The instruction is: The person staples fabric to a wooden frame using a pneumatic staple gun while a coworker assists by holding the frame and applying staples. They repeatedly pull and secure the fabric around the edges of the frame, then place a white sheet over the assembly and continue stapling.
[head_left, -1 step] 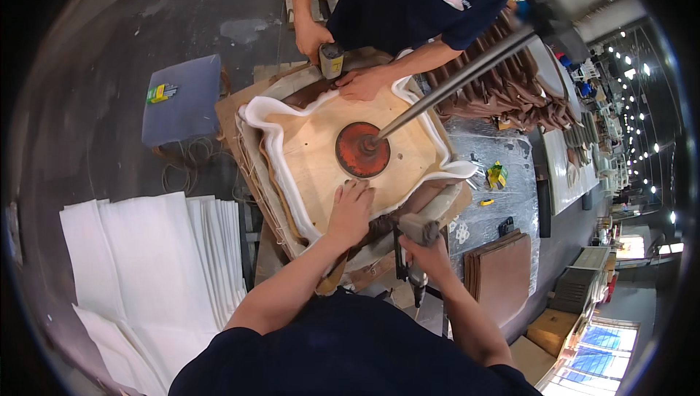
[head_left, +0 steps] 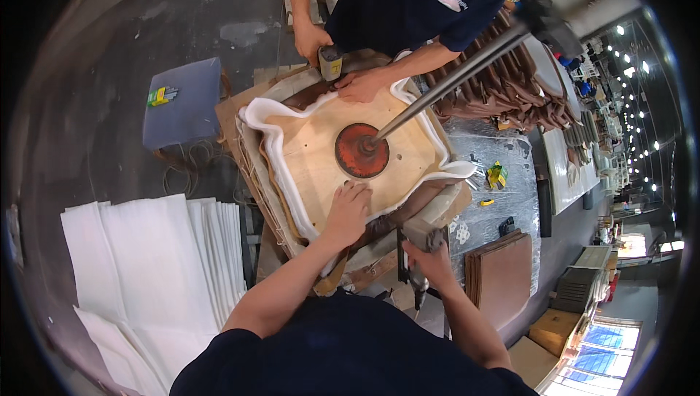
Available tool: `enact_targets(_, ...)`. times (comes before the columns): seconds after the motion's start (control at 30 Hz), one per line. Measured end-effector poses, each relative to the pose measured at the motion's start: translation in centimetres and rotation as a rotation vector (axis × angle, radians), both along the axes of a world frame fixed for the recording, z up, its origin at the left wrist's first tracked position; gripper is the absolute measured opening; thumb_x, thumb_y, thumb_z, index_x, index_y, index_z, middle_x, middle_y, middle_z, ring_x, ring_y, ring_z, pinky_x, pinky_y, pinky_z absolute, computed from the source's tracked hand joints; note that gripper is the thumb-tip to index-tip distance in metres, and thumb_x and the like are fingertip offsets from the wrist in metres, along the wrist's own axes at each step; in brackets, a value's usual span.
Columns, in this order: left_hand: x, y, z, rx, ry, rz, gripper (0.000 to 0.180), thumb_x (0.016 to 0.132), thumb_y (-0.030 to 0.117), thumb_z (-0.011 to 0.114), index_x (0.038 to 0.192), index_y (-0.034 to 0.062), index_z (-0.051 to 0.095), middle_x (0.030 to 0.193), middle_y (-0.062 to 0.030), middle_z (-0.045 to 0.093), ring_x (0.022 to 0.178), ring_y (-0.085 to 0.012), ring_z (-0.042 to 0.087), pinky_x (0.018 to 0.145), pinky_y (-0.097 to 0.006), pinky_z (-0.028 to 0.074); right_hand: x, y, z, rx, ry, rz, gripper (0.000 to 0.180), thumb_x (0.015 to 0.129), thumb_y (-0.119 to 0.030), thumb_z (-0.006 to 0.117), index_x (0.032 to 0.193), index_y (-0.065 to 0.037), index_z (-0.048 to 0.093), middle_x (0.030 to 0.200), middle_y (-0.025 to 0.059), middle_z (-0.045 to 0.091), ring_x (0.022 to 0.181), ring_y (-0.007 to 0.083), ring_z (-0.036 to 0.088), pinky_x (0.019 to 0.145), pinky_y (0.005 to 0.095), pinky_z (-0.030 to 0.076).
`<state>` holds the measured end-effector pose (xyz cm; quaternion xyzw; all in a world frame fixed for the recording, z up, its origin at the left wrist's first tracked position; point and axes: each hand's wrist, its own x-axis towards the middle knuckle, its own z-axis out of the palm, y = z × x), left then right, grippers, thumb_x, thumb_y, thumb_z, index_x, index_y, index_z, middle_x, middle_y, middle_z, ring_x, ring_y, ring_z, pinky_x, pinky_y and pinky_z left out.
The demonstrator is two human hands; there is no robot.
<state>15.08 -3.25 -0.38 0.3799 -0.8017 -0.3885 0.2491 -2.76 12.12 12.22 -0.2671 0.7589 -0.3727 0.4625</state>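
A plywood seat panel (head_left: 321, 162) lies on the bench, edged with white padding (head_left: 270, 141) and brown leather (head_left: 310, 95) below it. A red round press disc (head_left: 352, 154) on a slanted metal rod (head_left: 452, 82) pins the panel down. My left hand (head_left: 348, 208) rests flat on the panel's near edge. My right hand (head_left: 432, 259) grips a staple gun (head_left: 417, 239) just below the panel's near corner. Across the bench a co-worker's hand (head_left: 361, 86) presses the far edge, and their other hand (head_left: 310, 39) holds a second staple gun (head_left: 330, 63).
A stack of white foam sheets (head_left: 146, 265) lies at my left. A grey-blue box (head_left: 182, 101) stands beyond it. Folded brown leather pieces (head_left: 518, 93) pile up at the right, with brown boards (head_left: 503, 276) and a small yellow-green object (head_left: 497, 175) on the grey worktop (head_left: 510, 206).
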Motion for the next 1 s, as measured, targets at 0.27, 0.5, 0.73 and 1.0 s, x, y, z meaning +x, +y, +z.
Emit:
enact_targets(0.27,1.8,3.0,7.0,-0.013,-0.290,-0.611,0.054,0.107,0.035,0.065,0.152,0.0041,0.063,0.164,-0.0161,0.057,0.161,-0.0479,0.038,0.134,-0.064,0.023,2.2,10.7,-2.3,-0.144,0.176,-0.114,0.073,0.090,-0.011,0.091,0.155,0.001,0.061,0.134,0.0121,0.078,0.122,0.0168,0.072,0.109,0.0348,0.056)
enact_targets(0.5,1.0,6.7,3.5,-0.372,-0.447,-0.481,0.078,0.105,0.050,0.067,0.166,0.0034,0.050,0.176,-0.0184,0.042,0.166,-0.0464,0.031,0.135,-0.067,0.021,5.0,13.9,-4.2,-0.178,0.237,-0.128,0.076,0.087,-0.022,0.096,0.154,-0.004,0.064,0.123,0.0156,0.082,0.114,0.0176,0.076,0.101,0.0363,0.059)
enact_targets(0.73,3.8,7.1,7.6,-0.229,-0.553,-0.658,0.067,0.106,0.043,0.068,0.160,0.0044,0.057,0.162,-0.0172,0.059,0.156,-0.0453,0.043,0.128,-0.062,0.032,5.6,16.4,-5.3,-0.210,0.266,-0.207,0.076,0.085,-0.021,0.096,0.152,-0.003,0.065,0.118,0.0181,0.083,0.110,0.0229,0.079,0.099,0.0390,0.060)
enact_targets(1.0,11.3,12.5,10.3,0.376,0.007,-0.333,0.030,0.116,0.026,0.055,0.125,0.0037,0.072,0.112,-0.0153,0.079,0.105,-0.0326,0.076,0.095,-0.042,0.058,3.5,14.7,-6.6,-0.377,0.074,-0.155,0.075,0.084,-0.015,0.096,0.149,0.005,0.064,0.121,0.0147,0.080,0.110,0.0196,0.075,0.098,0.0361,0.060)
